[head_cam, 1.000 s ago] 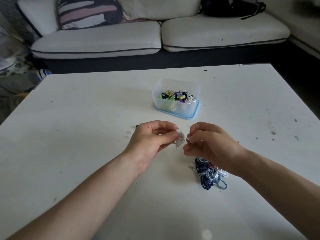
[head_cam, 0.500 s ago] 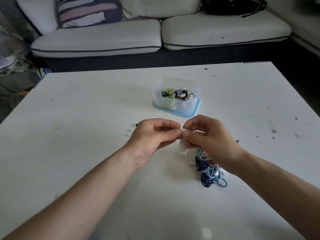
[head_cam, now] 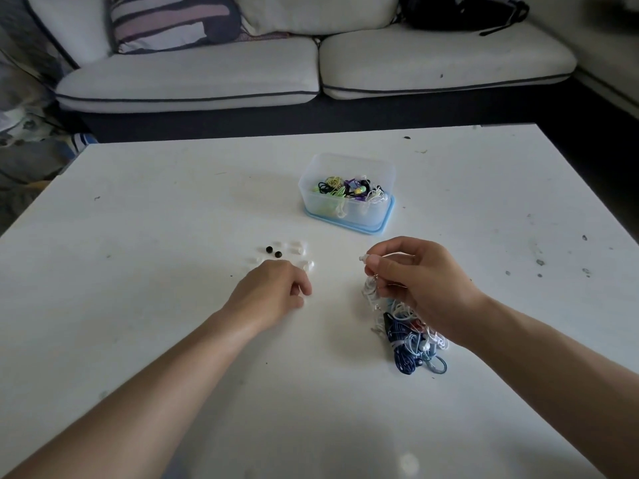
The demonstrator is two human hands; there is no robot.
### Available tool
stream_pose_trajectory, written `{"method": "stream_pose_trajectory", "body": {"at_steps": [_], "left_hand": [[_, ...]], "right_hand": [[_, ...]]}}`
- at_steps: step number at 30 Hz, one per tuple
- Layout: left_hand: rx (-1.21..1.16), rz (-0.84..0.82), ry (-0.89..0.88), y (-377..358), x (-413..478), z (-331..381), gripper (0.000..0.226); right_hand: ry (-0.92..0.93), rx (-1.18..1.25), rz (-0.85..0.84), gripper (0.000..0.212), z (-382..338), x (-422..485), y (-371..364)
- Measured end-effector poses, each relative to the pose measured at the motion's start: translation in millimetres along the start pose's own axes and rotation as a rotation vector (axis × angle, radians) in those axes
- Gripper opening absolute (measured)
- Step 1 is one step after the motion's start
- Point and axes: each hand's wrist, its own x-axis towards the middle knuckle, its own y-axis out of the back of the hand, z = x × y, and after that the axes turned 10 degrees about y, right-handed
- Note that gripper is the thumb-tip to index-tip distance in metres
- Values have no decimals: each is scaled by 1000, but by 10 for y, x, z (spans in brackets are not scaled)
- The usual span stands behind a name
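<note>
Table (head_cam: 138, 202): white, scuffed, with a sofa (head_cam: 207, 74) behind it.
Tips (head_cam: 297, 248): a loose scatter, black and clear, just beyond the left knuckles.
Left hand (head_cam: 273, 292): fingers curled down by the scatter; can't tell if a tip is in them. Best to set any tip flat so it won't roll.
Box (head_cam: 349, 212): open, earphones inside, further back.
Earbud (head_cam: 363, 258): pinched in the right hand (head_cam: 415, 281), cord hanging to the tangle (head_cam: 408, 350).
Tip: use a light pinch and lift the cord clear before tugging.

Left hand (head_cam: 273, 292) lies low with fingers curled under; right hand (head_cam: 415, 281) hovers higher, fingertips pinched.
</note>
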Motion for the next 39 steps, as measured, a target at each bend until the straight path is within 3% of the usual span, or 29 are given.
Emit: {"method": "stream_pose_trajectory", "body": {"at_steps": [7, 10, 13, 19, 28, 39], "left_hand": [[13, 53, -47, -14, -17, 51, 11], [-432, 60, -64, 94, -109, 243, 11], [-921, -83, -46, 216, -253, 441, 12], [-1391, -295, 11, 257, -347, 501, 22], [-1428, -336, 47, 325, -373, 493, 28], [-1384, -299, 54, 333, -408, 535, 17]], "right_hand": [[-19, 39, -14, 12, -11, -21, -16], [-10, 49, -26, 11, -15, -19, -14], [2, 55, -59, 19, -40, -34, -32], [39, 85, -65, 26, -55, -64, -94], [52, 80, -40, 23, -80, -51, -83], [61, 19, -43, 29, -117, -58, -75]]}}
